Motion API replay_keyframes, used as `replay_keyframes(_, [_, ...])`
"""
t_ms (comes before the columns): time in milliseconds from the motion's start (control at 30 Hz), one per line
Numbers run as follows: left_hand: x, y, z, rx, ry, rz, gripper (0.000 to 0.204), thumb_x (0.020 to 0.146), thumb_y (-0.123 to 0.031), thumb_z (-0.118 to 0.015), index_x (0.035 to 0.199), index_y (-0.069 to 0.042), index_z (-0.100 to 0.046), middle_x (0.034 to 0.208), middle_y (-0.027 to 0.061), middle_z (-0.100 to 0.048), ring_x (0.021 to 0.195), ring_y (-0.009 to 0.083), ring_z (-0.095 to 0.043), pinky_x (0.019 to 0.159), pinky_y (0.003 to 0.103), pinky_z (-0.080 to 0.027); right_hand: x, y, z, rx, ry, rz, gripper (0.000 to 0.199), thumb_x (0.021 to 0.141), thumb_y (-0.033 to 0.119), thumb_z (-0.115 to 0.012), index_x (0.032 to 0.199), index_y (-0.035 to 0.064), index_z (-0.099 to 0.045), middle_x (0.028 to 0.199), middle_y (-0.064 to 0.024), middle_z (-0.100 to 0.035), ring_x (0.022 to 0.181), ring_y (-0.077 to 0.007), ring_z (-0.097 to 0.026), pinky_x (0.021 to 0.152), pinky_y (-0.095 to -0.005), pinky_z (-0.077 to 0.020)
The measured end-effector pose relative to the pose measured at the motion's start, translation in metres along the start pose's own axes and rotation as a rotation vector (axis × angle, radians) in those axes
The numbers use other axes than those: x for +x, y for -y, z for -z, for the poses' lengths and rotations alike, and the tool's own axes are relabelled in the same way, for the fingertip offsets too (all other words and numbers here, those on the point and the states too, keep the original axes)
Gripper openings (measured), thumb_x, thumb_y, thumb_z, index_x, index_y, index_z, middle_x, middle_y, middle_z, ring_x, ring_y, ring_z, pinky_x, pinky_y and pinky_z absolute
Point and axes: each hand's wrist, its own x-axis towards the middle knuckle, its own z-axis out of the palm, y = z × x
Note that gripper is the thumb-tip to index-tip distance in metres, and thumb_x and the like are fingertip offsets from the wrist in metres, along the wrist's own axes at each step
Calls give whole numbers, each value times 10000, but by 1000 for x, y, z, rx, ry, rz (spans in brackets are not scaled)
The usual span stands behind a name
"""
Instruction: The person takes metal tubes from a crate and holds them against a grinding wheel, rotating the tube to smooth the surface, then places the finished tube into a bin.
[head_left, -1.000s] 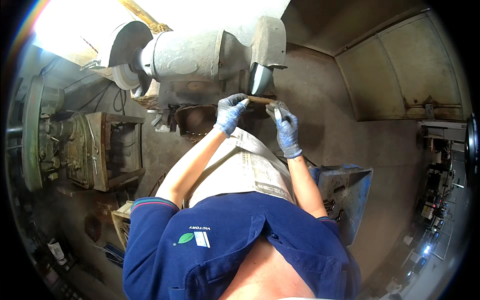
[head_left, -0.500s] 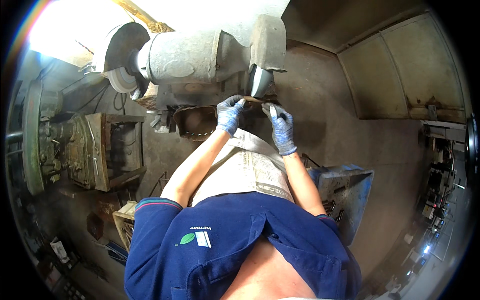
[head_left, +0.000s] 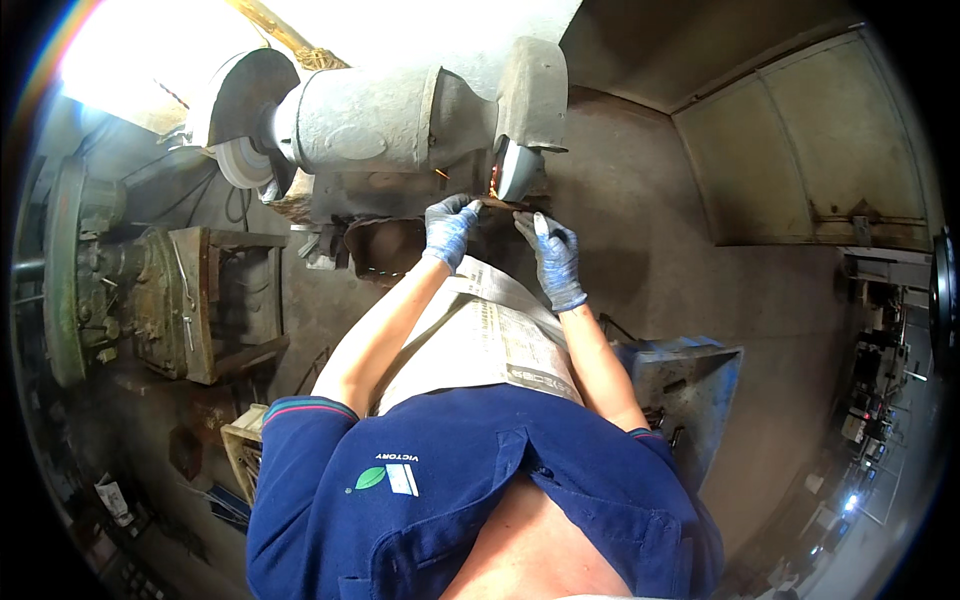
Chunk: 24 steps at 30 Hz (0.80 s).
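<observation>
A grey bench grinder [head_left: 370,120] stands ahead of me, its right wheel [head_left: 519,172] showing below a metal guard [head_left: 533,95]. Both my hands wear blue-grey gloves. A thin, rod-like metal piece [head_left: 503,204] spans the gap between them, against the lower edge of that wheel, where orange sparks show. My left hand [head_left: 449,230] is closed in a pinch on the piece's left end. At its right end, my right hand [head_left: 553,258] pinches with thumb and fingers. The fingertips hide both ends of the piece.
The grinder's white left wheel [head_left: 243,163] sits under its own guard. Below the grinder is a dark opening [head_left: 385,245]. Green machinery [head_left: 70,270] with a metal frame stands at left. A blue bin [head_left: 715,380] is by my right arm, a wooden box [head_left: 243,440] by my left.
Sparks have appeared at the right wheel and near the grinder body. My hands have shifted slightly left and a little apart, with the metal piece still between them.
</observation>
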Motion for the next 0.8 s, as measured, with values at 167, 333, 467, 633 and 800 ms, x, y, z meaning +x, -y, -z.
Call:
replay_keyframes(167, [4,9,-22,-97,38,4,95,826,-29,-619,877,45,-652,773,81,-662,644,123,-592,611,253,-498,0,11,15,-26,-68,-7,252,904,197,-559,890,-47,-619,946,-151,-634,905,-239,-626,885,-384,-491])
replay_keyframes(333, [1,-1,-17,-185,9,83,78,834,-43,-618,844,31,-641,740,65,-651,637,132,-600,608,251,-507,3,2,11,2,-27,3,263,910,197,-548,917,-54,-629,974,-152,-633,940,-241,-616,892,-386,-489])
replay_keyframes(467, [7,-1,8,-26,-47,46,76,822,-45,-629,843,20,-661,723,29,-636,601,85,-532,552,240,-445,2,-2,-11,48,-4,-34,263,907,184,-552,978,-58,-627,988,-150,-634,957,-242,-610,897,-367,-487])
replay_keyframes(633, [6,-8,25,20,-72,-6,117,817,-53,-642,898,30,-661,774,24,-643,664,78,-537,624,218,-449,1,-7,-24,154,55,-64,265,899,151,-564,1037,-71,-605,1034,-155,-623,975,-221,-604,905,-353,-488])
replay_keyframes(800, [-6,2,44,-186,51,-72,146,828,-36,-626,956,28,-651,843,37,-654,736,73,-560,687,201,-454,-16,0,-30,20,154,108,302,905,170,-552,1059,-87,-587,1145,-176,-559,1067,-282,-558,960,-402,-441])
